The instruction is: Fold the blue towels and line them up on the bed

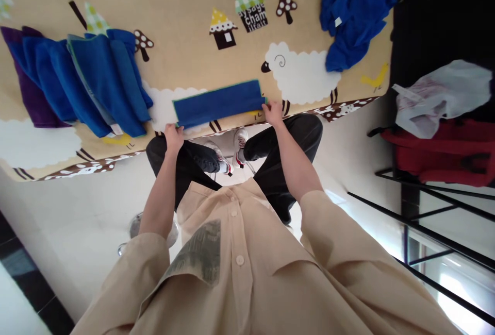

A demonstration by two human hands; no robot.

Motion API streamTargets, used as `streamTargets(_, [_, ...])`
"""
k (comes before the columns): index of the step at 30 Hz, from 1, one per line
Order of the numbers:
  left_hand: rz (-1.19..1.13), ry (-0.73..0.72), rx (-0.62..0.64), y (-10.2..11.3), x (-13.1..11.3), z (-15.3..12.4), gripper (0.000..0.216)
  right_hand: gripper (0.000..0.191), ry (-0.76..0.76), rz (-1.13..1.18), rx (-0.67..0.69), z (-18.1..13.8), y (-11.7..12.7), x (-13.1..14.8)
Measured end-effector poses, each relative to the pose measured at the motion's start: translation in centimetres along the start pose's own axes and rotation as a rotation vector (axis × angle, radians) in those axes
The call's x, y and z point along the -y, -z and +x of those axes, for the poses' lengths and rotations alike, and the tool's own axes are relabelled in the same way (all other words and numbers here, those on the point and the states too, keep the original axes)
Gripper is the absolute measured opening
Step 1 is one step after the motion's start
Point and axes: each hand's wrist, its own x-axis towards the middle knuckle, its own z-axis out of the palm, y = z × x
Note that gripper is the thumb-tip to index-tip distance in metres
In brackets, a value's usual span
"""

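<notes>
A blue towel (pixel 218 104) with a green edge lies folded into a long strip near the front edge of the table. My left hand (pixel 174 136) pinches its near left corner. At the strip's right end my right hand (pixel 273 112) grips the near corner between thumb and fingers. Off to the left, several folded blue towels (pixel 93 80) overlap in a row, with a purple towel (pixel 36 100) at the outer end. A crumpled blue towel heap (pixel 356 13) sits at the far right, showing a small white tag.
The table wears a beige printed cloth (pixel 185 31) with sheep and houses. To the right, a white plastic bag (pixel 441 95) rests on a red bag (pixel 448 152) beside a black metal frame (pixel 429 193). A round metal stool part (pixel 135 225) shows below, left of my legs.
</notes>
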Motion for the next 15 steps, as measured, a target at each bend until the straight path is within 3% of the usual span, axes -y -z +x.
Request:
streamTargets(3, [-0.008,0.026,-0.011,-0.29,0.37,0.33,0.017,0.062,-0.135,0.021,0.025,0.21,-0.3,0.17])
streamTargets(9, [0.052,0.028,0.031,-0.68,0.55,0.62,0.029,0.073,-0.145,0.112,-0.01,0.16,-0.26,0.22])
streamTargets(15, [0.063,0.021,0.029,-0.71,0.26,0.55,0.03,0.066,-0.178,0.078,0.006,-0.26,0.5,0.84])
